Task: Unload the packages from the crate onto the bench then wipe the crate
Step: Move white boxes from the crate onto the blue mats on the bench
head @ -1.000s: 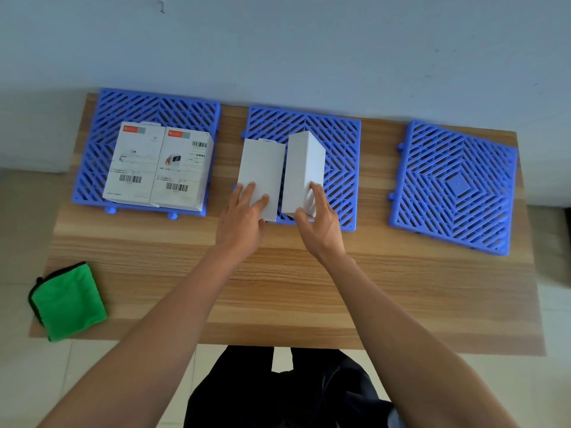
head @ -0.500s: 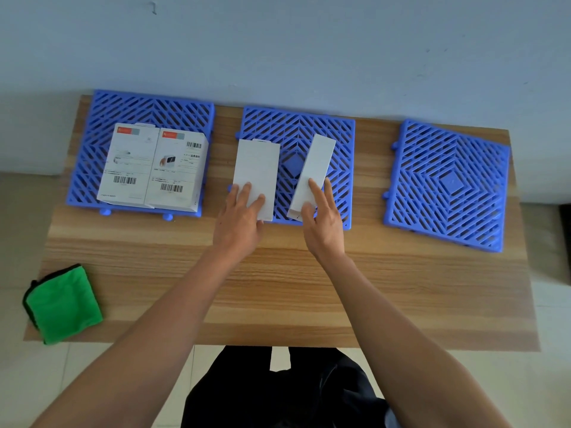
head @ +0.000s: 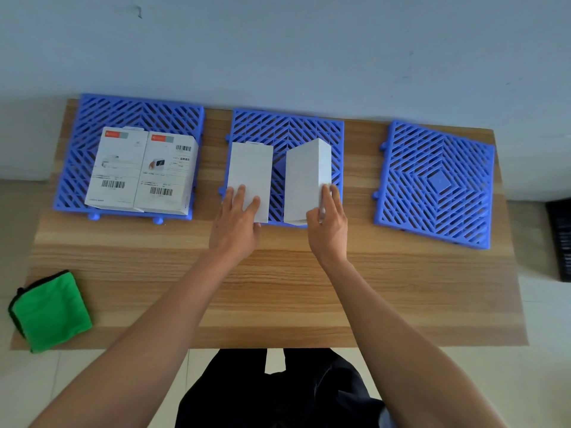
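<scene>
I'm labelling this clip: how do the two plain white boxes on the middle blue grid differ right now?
The left white box lies flat on the middle blue grid; the right white box is tipped up on its edge. The left hand rests straight fingers on the left one; the right hand grips the right one's near end. Both are plain, unprinted white.

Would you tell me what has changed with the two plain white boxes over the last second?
The right hand now grips the right white box, tipped up on its near end above the middle blue grid; half a second ago it lay flatter and slanted. The left hand stays on the left white box, which lies flat as before.
</scene>
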The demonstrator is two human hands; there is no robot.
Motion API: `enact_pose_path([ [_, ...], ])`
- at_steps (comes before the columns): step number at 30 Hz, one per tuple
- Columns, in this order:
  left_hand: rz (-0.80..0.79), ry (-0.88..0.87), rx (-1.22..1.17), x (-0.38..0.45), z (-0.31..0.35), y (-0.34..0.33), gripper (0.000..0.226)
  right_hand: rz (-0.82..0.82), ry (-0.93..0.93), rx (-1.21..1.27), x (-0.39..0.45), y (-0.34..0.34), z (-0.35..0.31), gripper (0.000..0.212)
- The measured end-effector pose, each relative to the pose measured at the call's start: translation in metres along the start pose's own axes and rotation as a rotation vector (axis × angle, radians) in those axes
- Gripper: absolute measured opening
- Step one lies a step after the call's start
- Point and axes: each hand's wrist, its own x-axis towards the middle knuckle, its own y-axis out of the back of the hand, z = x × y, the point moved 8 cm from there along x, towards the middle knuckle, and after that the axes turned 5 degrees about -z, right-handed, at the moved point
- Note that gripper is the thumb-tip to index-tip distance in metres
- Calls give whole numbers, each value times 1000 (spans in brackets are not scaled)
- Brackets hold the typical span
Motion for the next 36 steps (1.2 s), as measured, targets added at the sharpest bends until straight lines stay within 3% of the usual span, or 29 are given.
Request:
enact_pose_path([
  [13,52,-117,67,-7,8,0,61,-197,-118,27,7,-34,11,64],
  [24,31,-116,-6,-3,0,-4,63,-324,42,-347,-1,-59,-4,59],
  [36,-5,-91,14,4,-12,-3,68,-394,67,-375,6,-65,-5,79],
])
